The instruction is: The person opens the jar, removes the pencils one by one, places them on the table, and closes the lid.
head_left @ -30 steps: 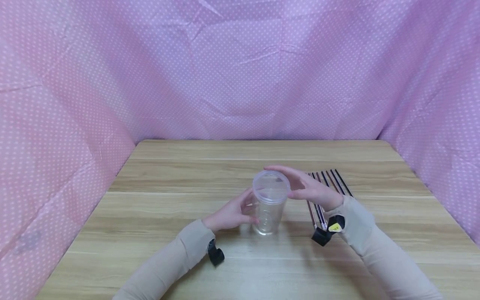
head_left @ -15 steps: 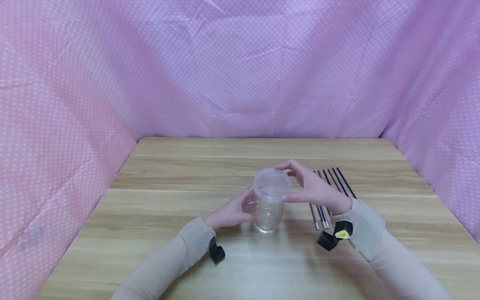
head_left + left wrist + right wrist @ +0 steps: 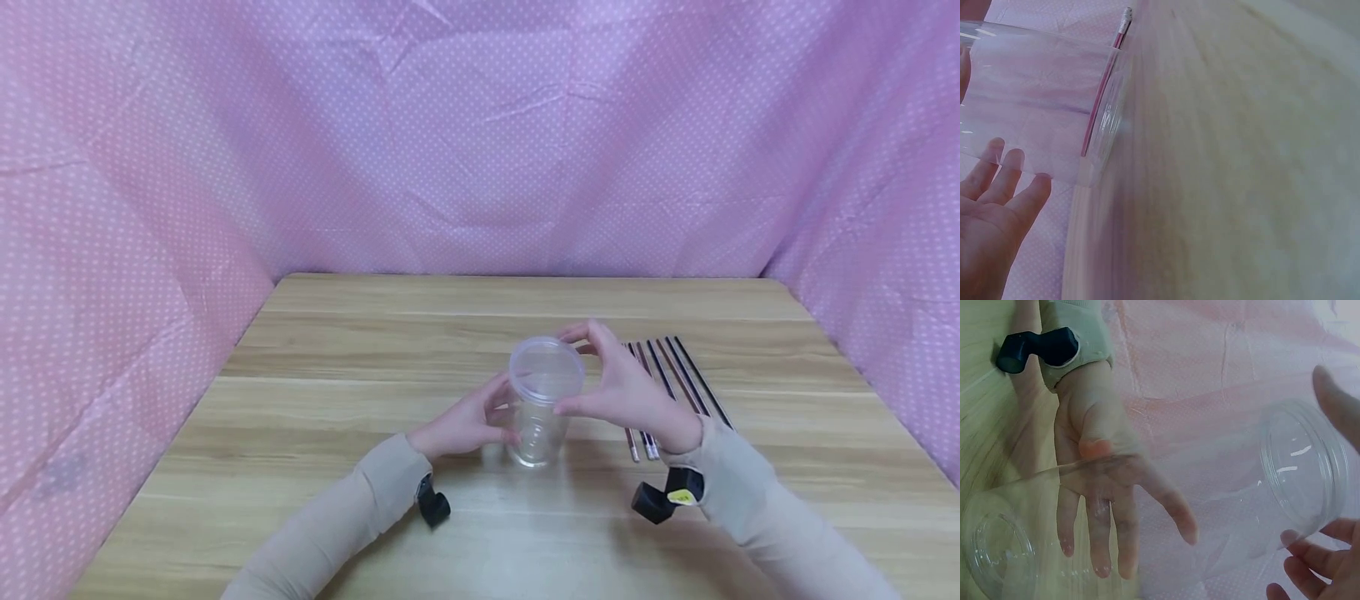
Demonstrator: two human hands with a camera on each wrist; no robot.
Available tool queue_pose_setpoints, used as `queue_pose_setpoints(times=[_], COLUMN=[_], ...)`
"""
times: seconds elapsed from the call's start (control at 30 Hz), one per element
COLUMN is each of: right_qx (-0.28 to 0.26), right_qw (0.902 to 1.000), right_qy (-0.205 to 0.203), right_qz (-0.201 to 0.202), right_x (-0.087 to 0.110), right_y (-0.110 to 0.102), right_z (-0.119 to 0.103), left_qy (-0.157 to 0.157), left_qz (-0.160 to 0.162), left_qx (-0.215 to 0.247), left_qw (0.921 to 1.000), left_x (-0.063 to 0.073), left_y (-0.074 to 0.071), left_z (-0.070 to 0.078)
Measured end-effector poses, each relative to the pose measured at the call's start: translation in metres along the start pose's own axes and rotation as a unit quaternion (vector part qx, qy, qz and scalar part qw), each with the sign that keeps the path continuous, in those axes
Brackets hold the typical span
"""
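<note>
A tall clear plastic jar (image 3: pixel 538 437) with a see-through round lid (image 3: pixel 546 371) stands upright on the wooden table. My left hand (image 3: pixel 461 425) holds the jar's side, thumb in front and fingers behind. In the left wrist view, several left fingertips (image 3: pixel 1041 181) lie against the clear wall. At the top, my right hand (image 3: pixel 626 387) holds the lid's edge, thumb on the near side and fingers on the far side. In the right wrist view, right fingertips (image 3: pixel 1289 537) are at the ridged rim, and the left hand shows through the jar.
Several dark and reddish pencils (image 3: pixel 678 375) with eraser ends lie side by side right of the jar, partly hidden by the right hand. Black wrist cameras (image 3: pixel 432 504) are strapped at both sleeves. A pink dotted curtain (image 3: pixel 480 150) surrounds the wooden table (image 3: pixel 360 333).
My right hand has turned clockwise about the lid, its thumb moving left along the near edge and its fingers right along the far edge. The left hand has stayed on the jar.
</note>
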State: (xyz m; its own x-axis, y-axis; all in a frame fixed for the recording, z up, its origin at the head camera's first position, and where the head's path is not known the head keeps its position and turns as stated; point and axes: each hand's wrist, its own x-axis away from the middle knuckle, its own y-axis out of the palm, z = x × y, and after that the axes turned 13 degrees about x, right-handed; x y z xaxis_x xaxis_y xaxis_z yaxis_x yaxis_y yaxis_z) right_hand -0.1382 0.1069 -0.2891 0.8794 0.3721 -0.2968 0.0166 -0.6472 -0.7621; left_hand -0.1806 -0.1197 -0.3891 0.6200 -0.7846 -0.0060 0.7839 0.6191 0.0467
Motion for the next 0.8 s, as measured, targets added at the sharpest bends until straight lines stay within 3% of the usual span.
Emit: queue_pose_setpoints(times=[0.13, 0.33, 0.57, 0.8], right_qx=[-0.07, -0.166, -0.173, -0.142], right_qw=[0.9959, 0.9767, 0.9706, 0.9797], right_qy=[-0.045, -0.078, -0.094, -0.069], right_qz=[-0.036, -0.111, -0.138, -0.124], right_x=[-0.001, -0.006, -0.012, -0.012], right_y=[-0.001, -0.004, -0.004, -0.005], right_z=[0.009, 0.02, 0.022, 0.02], left_qy=[-0.005, -0.002, -0.002, -0.01], left_qz=[0.004, 0.0, -0.004, 0.0], left_qx=[0.001, 0.003, 0.007, 0.0], left_qw=[1.0, 1.0, 1.0, 1.0], left_x=[0.0, 0.001, 0.0, 0.001], left_y=[0.001, 0.0, -0.001, -0.002], left_z=[-0.001, -0.001, 0.002, 0.002])
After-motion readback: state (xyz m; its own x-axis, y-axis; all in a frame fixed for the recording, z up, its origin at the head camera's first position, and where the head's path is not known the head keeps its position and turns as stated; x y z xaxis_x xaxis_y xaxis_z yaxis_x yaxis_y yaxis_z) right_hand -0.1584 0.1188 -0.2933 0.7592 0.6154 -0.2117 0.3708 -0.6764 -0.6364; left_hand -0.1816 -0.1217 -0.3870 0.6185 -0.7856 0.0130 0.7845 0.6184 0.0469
